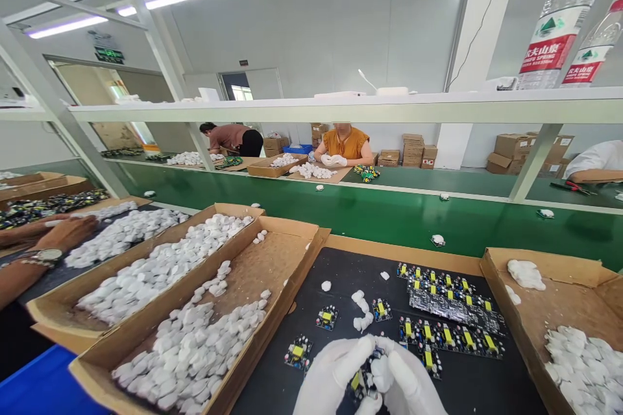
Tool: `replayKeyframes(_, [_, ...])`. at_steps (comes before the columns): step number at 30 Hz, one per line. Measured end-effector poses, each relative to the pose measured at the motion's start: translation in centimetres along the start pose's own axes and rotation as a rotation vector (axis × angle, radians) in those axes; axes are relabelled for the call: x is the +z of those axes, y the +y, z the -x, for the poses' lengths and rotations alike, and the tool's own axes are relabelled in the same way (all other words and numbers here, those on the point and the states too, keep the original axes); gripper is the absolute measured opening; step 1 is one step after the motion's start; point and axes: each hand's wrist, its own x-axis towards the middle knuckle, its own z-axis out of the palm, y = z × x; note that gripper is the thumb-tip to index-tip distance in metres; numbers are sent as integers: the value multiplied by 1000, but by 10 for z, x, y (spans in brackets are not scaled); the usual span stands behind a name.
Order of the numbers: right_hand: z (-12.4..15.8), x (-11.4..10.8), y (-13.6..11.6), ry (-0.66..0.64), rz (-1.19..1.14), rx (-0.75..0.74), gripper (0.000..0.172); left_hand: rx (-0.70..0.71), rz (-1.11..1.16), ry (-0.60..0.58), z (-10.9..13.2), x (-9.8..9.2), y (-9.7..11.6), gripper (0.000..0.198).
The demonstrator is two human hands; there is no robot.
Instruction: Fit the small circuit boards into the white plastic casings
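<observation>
Both my hands wear white gloves and meet at the bottom of the head view. My left hand point(328, 373) has its fingers closed around a small circuit board point(359, 381) with a yellow component. From the other side, my right hand point(411, 376) grips the same board, with a white putty-like lump point(382, 373) between the fingers. Part of the board is hidden by the gloves. Just beyond my fingertips lie a curved white strip of lumps point(361, 311) and a loose circuit board point(382, 309) on the black mat point(348, 266).
Rows of joined boards point(448, 334) lie right of my hands. Cardboard trays of white lumps flank the mat, one at left point(277, 337) and one at right point(516, 343). Beyond runs a green conveyor belt point(389, 214) carrying lumps. A co-worker's hand point(73, 230) works at far left.
</observation>
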Motion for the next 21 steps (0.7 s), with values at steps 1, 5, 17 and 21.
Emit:
replayKeyframes(1, [-1,0,-1,-50,65,-50,54,1,-6,7,-1,0,0,52])
replayKeyframes(5, [-6,2,-10,-278,334,-161,51,33,21,7,-3,-3,-1,51])
replayKeyframes(17, [-8,-5,6,-72,99,-2,44,-42,61,-14,0,0,-2,55])
replayKeyframes(21, [-12,-4,7,-163,227,-42,47,-23,89,-64,-1,-2,-6,58])
